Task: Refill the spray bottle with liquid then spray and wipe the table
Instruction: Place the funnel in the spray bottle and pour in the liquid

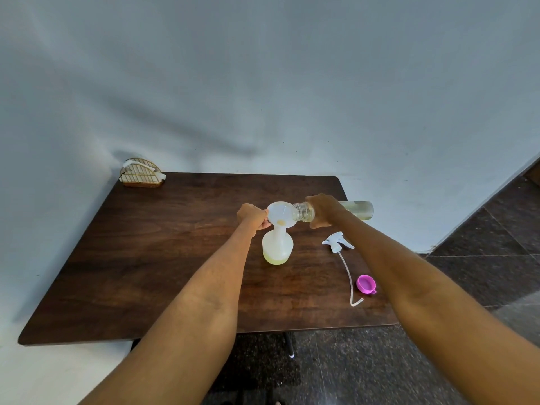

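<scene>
The pink cap (365,283) is lying nearest, at about four o'clock on the table (146,273), and the spray top (337,242) with its long tube is lying just past it. So the bottle is open, and spraying and wiping are still waiting.

The spray bottle (277,248) is standing upright at the middle, only a little yellow liquid inside. A funnel (281,215) is sitting in its neck, and the left hand (252,216) is pinching the funnel's rim.

At two o'clock, the right hand (323,210) is gripping the refill bottle (355,209). It is lying sideways, mouth pointing left into the funnel.
</scene>
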